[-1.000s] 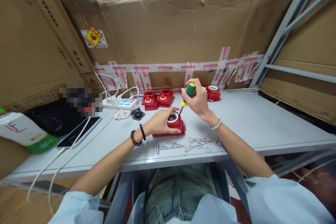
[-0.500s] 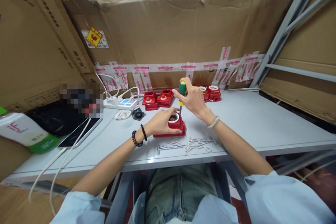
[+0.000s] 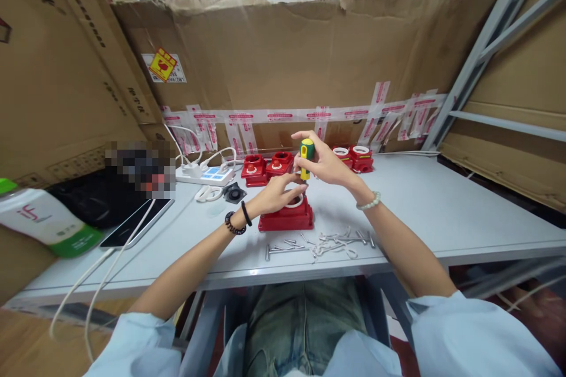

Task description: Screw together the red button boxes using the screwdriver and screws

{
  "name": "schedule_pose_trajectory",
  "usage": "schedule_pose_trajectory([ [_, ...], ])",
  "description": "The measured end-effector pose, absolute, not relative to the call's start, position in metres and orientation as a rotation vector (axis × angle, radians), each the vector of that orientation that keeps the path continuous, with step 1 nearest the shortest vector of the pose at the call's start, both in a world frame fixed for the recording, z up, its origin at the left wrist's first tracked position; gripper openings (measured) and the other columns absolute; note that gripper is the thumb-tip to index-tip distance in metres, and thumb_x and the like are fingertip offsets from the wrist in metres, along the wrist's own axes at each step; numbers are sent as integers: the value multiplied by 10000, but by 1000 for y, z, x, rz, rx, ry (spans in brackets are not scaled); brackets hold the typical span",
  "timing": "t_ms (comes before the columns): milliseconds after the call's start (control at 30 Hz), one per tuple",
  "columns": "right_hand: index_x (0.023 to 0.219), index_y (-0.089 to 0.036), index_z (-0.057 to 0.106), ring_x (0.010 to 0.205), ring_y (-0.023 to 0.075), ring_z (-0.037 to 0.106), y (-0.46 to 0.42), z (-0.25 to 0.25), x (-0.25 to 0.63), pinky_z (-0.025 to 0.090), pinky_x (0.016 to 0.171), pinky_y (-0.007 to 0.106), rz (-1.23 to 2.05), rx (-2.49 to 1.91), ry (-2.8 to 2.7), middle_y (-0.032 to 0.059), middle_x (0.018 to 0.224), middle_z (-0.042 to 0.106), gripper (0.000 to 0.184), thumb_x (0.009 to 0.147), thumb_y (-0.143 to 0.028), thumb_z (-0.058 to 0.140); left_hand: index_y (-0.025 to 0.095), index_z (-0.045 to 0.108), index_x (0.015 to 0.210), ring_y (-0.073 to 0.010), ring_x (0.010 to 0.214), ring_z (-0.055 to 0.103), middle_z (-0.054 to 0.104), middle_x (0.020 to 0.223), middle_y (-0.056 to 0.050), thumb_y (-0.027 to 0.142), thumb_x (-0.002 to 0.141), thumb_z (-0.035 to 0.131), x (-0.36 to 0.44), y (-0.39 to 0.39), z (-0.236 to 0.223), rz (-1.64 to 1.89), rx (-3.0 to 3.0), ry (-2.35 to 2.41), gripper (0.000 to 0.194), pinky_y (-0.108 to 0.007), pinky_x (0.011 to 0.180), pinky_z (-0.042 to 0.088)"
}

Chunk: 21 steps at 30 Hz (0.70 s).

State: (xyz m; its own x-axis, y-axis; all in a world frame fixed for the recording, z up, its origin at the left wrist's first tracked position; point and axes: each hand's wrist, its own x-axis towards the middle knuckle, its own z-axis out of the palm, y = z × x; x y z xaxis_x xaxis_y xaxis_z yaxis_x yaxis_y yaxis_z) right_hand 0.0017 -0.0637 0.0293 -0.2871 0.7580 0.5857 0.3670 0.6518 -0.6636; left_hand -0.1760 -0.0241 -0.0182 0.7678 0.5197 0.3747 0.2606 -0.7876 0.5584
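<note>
A screwdriver point(image 3: 305, 160) with a green and yellow handle stands upright over a red housing point(image 3: 286, 221) with a white ring point(image 3: 293, 202). My right hand point(image 3: 325, 164) is closed round the handle from the right, its index finger raised. From the left, my left hand point(image 3: 280, 191) reaches over the housing, thumb and fingertips pinched at the lower shaft. That hand covers part of the ring, and the screwdriver's tip is hidden. Loose screws point(image 3: 289, 246) and a white cord point(image 3: 340, 247) lie in front of the housing.
Several more red housings point(image 3: 254, 171) line the back of the table point(image 3: 424, 206). A power strip point(image 3: 206, 175), white cable loops point(image 3: 207, 193) and a small black square part point(image 3: 234, 192) are at left, near a tablet point(image 3: 139, 224) and a bottle point(image 3: 44, 218). Cardboard point(image 3: 283, 59) walls the back.
My left hand has lifted its thumb off the housing's front and moved to the screwdriver shaft. My right hand's grip on the handle has shifted, and the screwdriver looks turned.
</note>
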Motion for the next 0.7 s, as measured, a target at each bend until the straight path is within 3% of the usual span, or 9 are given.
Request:
schedule_pose_trajectory([
  [167,1161,-218,453,699,134,607,-58,22,1,503,653,279,357,-971,-1752,-30,815,576,363,818,-242,570,133,719,857,-227,843,699,760,898,-88,490,871,600,-162,-15,-19,825,2290,572,377,-320,812,525],
  [433,978,-184,581,717,164,597,-64,22,-5,495,704,320,24,-1077,-1603,9,833,634,324,751,-371,718,131,679,764,-192,714,648,726,765,-73,429,863,619,-161,-19,-20,927,2393,664,320,-313,730,492],
  [567,1175,-166,584,825,193,662,-65,23,-5,541,758,340,203,-1000,-1674,53,958,687,459,763,-330,704,129,655,827,-192,753,630,717,829,-75,437,850,632,-160,-13,-24,952,2381,626,310,-306,726,487],
  [700,1301,-163,513,847,199,681,-64,22,-4,569,778,353,353,-962,-1705,63,955,689,545,799,-315,658,133,689,941,-215,876,663,736,963,-93,444,835,647,-160,-8,-25,874,2278,482,331,-317,821,505],
])
